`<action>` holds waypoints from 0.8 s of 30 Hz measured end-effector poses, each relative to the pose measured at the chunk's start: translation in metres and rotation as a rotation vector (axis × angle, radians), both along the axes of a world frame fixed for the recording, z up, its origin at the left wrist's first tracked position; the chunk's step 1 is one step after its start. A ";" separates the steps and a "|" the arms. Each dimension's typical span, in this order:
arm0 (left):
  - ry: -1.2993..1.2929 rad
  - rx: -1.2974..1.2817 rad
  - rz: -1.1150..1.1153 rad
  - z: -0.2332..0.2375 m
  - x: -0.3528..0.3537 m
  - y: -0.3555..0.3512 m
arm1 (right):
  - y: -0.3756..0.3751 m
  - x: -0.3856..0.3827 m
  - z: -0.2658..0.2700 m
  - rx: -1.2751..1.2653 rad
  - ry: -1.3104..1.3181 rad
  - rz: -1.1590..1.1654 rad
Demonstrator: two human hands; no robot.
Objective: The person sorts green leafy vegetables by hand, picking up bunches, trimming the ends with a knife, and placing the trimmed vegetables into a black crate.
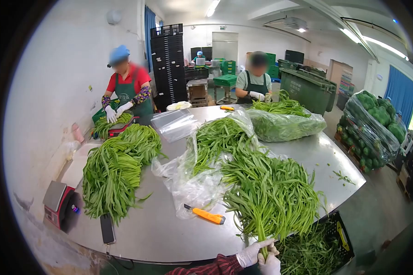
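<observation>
At the table's near edge, a small bunch of water spinach (262, 236) points its stems toward me. My left hand (250, 253), in a white glove under a red-striped sleeve, closes round the stems from the left. Just beside it, my right hand (269, 264), gloved too, grips the lower stem ends. The bunch lies against a large heap of water spinach (275, 195) that spills from a clear plastic bag (188, 183). Below my right hand, a black crate (343, 236) holds loose leaves and stems. An orange utility knife (208, 215) rests on the metal table (170, 238).
Bundled greens (117, 169) lie at left, near a phone (108, 229) and a red scale (59, 201). One co-worker (126, 85) handles greens at far left; another (254, 80) stands behind a bagged pile (284, 121). Plastic sheets (174, 123) lie at the back.
</observation>
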State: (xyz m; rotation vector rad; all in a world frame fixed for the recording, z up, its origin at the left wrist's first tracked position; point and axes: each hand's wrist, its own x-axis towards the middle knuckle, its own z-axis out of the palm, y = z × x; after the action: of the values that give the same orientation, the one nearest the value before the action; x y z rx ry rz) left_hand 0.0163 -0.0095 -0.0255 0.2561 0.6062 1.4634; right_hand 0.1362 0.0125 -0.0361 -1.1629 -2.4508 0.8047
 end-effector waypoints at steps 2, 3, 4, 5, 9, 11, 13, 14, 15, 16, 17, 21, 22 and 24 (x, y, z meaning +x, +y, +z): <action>0.031 -0.050 0.057 -0.003 0.003 0.000 | -0.002 0.000 -0.010 0.045 0.002 -0.018; 0.032 -0.052 0.049 0.004 0.001 -0.003 | -0.004 0.001 -0.009 0.043 0.003 -0.027; 0.184 -0.093 0.004 0.012 -0.005 -0.008 | -0.006 0.000 -0.007 0.047 0.053 -0.011; 0.337 -0.131 -0.039 0.018 -0.006 -0.010 | -0.008 0.000 -0.004 0.055 0.104 0.006; 0.422 -0.014 0.334 0.035 -0.026 -0.009 | -0.004 0.005 0.015 0.118 0.285 0.060; 0.577 0.012 0.321 0.083 -0.073 -0.016 | -0.002 0.009 0.011 0.002 0.303 -0.023; 0.621 -0.007 0.519 0.134 -0.111 -0.019 | 0.002 0.016 0.004 0.054 0.238 -0.040; 0.680 0.013 0.566 0.154 -0.138 -0.019 | 0.003 0.017 0.005 -0.041 0.236 -0.056; 0.638 0.186 0.640 0.185 -0.159 -0.016 | 0.001 0.019 0.008 -0.140 0.224 -0.072; 0.580 0.314 0.481 0.209 -0.192 -0.015 | -0.003 0.019 0.016 -0.162 0.249 -0.064; 0.680 0.334 0.623 0.236 -0.216 -0.009 | -0.002 0.020 0.010 -0.148 0.200 -0.064; 0.608 0.326 0.536 0.285 -0.294 -0.012 | -0.012 0.017 0.019 -0.321 0.181 -0.094; 0.692 0.342 0.559 0.283 -0.292 -0.016 | -0.010 0.019 0.009 -0.260 0.154 -0.088; 0.815 0.204 0.589 0.257 -0.275 -0.026 | -0.007 0.016 0.004 -0.091 0.117 -0.058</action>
State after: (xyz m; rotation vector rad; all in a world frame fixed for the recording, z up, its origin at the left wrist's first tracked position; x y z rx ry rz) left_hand -0.2583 -0.0355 0.2316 0.9197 1.2608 1.9840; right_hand 0.1527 0.0055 -0.0319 -1.1779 -2.2963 0.9475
